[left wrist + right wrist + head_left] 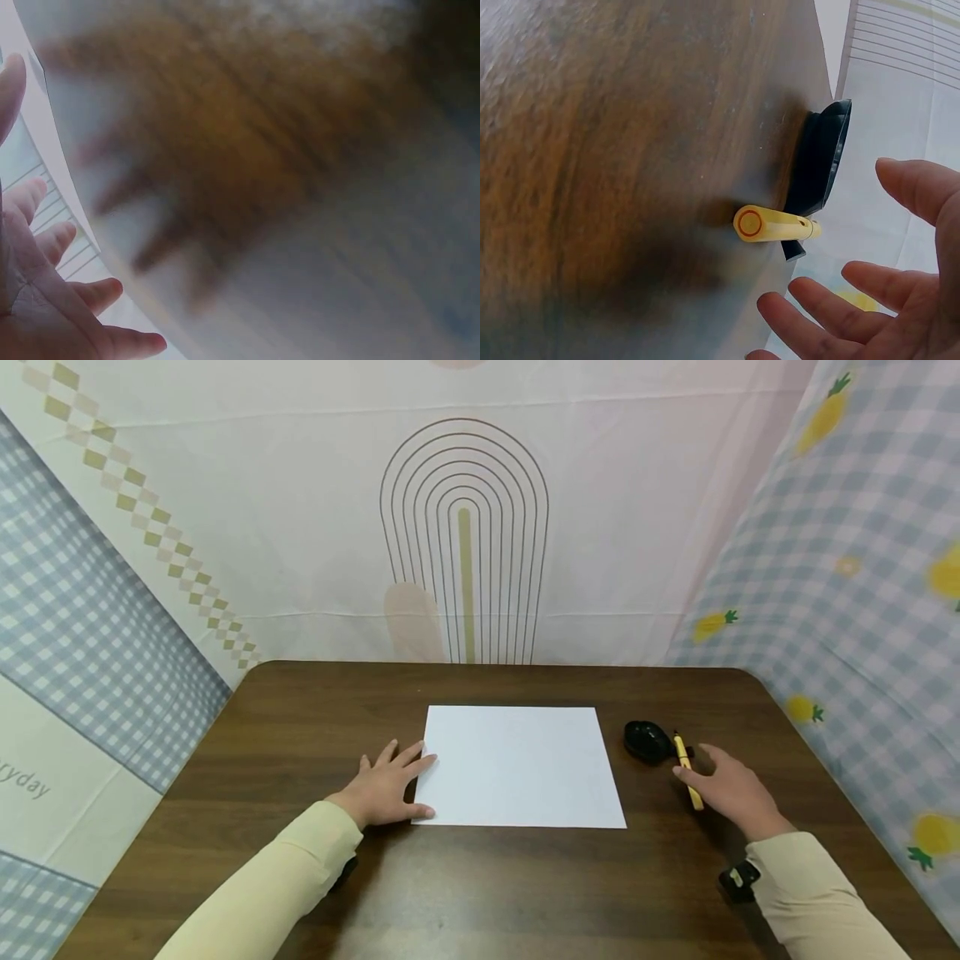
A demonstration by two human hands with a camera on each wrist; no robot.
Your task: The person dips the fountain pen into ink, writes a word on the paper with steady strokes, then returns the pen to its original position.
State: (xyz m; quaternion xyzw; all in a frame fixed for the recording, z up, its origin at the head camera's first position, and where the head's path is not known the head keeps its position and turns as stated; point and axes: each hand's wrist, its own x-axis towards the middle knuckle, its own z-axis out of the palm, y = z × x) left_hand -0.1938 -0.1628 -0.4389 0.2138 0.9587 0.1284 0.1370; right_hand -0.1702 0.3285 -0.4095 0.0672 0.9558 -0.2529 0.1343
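A blank white sheet of paper [521, 768] lies flat on the table. My left hand [386, 787] is at its left edge, fingers spread and thumb near the lower left corner; in the left wrist view the same hand [45, 285] shows straight fingers. On the right lies a slim yellow pen-shaped tool [693, 793] with a dark tip, its far part across the short handle of a black shallow dish [647, 742]. Over it my right hand [731, 789] reaches with thumb and fingers apart. The right wrist view shows a gap between these fingers and the yellow tool [769, 225].
The dark wooden table [480, 893] ends at a pale cloth backdrop [315, 527] with printed arches. Blue checked cloth hangs along the left [112, 568] and right [862, 610] sides, close to the table's edges.
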